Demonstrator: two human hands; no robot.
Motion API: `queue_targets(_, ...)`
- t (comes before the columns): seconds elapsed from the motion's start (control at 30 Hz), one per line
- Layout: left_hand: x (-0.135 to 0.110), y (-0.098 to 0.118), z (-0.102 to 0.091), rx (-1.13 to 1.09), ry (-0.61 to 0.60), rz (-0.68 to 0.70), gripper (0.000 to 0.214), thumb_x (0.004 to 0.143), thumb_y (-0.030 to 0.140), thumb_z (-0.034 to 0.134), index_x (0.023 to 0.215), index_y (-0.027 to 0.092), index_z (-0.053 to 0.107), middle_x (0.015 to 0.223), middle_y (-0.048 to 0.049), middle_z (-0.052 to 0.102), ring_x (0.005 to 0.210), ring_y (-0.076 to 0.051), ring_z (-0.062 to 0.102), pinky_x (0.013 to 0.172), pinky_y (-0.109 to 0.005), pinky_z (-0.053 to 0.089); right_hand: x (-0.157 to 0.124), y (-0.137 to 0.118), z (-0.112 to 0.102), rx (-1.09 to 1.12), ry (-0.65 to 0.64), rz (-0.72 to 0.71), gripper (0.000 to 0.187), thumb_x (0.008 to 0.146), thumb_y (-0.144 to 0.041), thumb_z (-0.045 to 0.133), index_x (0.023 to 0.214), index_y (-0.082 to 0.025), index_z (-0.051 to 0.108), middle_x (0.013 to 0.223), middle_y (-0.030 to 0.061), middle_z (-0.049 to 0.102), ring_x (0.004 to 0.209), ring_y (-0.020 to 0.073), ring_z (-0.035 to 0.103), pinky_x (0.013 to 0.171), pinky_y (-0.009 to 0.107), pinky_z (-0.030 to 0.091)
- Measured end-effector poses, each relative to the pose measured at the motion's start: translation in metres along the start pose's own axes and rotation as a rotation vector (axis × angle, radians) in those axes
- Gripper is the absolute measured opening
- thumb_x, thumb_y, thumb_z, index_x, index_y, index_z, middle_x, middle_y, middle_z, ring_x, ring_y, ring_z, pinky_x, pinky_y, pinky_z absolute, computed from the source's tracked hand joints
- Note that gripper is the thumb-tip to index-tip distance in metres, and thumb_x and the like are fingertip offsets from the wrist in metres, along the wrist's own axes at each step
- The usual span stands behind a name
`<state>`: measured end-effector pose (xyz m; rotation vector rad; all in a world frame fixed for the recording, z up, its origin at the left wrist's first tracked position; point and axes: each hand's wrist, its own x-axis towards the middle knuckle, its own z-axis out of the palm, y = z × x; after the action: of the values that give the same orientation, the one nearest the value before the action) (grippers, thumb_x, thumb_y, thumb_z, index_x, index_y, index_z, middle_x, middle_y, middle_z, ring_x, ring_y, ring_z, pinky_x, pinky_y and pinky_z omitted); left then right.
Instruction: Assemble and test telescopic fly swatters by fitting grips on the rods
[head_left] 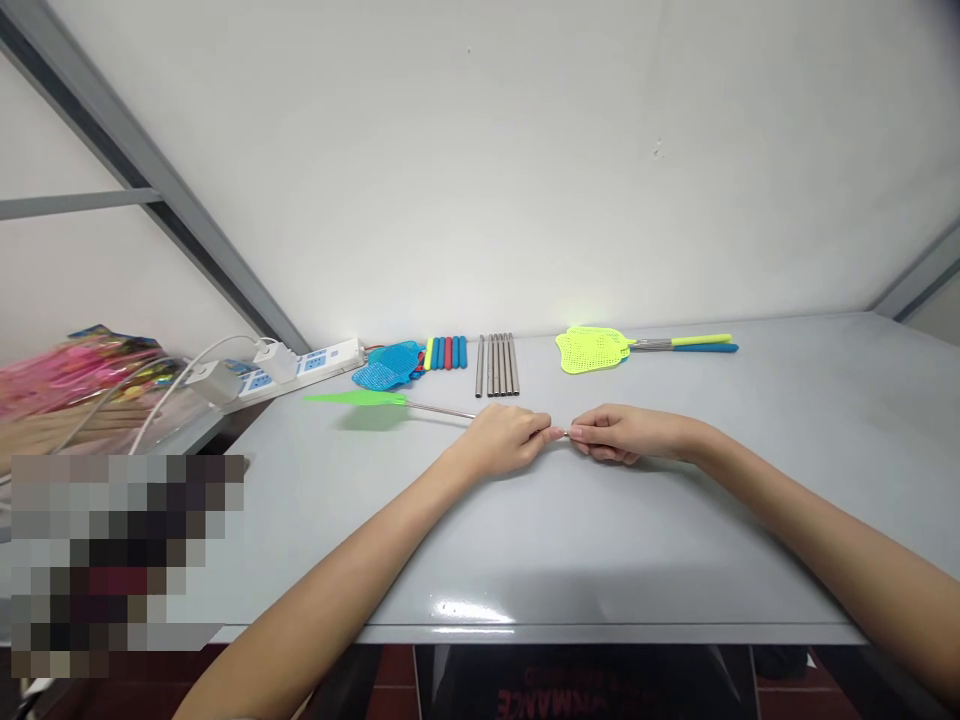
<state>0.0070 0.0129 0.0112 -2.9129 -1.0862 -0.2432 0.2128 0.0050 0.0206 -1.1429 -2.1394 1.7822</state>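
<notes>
A green fly swatter (367,398) is held just above the table, its mesh head pointing left and seen nearly edge-on. My left hand (508,438) is closed around its thin metal rod. At the rod's right end, my right hand (611,433) pinches the tip with thumb and fingers. Only a short bit of metal shows between the two hands, and the part inside my right fingers is hidden. Behind my left hand, several metal tubes (504,365) lie side by side. Left of them is a row of coloured handle grips (448,353), blue, red and yellow.
Blue swatter heads (388,366) are stacked at the back left, near a white power strip (330,358) with chargers and cables. Finished-looking swatters with a yellow head (592,349) lie at the back right. Pink plastic-wrapped goods (75,375) sit far left. A wall borders the grey table (600,560).
</notes>
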Motion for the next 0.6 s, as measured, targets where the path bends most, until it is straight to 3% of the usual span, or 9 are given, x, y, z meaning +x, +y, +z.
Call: queue_targets(0.6, -0.003, -0.0081, -0.0054, 0.04, 0.036, -0.019, 0.049, 0.09, 0.045, 0.021, 0.063, 0.018, 0.051, 0.057, -0.0005, 0.055, 0.05, -0.012, 0.047, 0.045, -0.025, 0.015, -0.0052, -0.0054, -0.0019, -0.124, 0.066, -0.042, 0.035, 0.084, -0.048, 0.038, 0.066, -0.018, 0.041, 0.055, -0.0056, 0.035, 0.045, 0.0063, 0.029, 0.042, 0.02, 0.026)
